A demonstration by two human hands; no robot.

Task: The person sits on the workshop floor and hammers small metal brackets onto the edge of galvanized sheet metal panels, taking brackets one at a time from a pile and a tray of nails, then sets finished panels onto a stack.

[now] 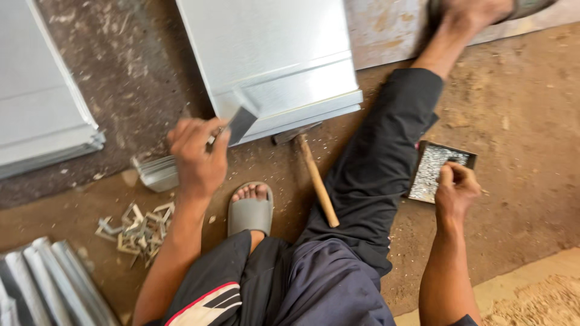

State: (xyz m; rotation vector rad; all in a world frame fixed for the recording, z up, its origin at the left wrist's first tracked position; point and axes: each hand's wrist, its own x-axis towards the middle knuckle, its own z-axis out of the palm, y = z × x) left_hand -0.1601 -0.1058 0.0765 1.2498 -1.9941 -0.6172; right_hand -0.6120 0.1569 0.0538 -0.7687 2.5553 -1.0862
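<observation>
Knees bent over the hammer [315, 177], my left fingers [199, 158] pinch a metal clip against the sheet panel [284, 72]; right fingers [454, 181] should pick one rivet cleanly from the tray [430, 172] beside it.

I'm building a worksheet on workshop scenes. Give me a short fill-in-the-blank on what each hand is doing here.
1. The left hand presses a small metal piece against the ____ sheet.
2. The right hand reaches into a tray of ____.
3. The wooden-handled ____ lies on the ground between the legs.

Missing words: metal; nails; hammer
</observation>
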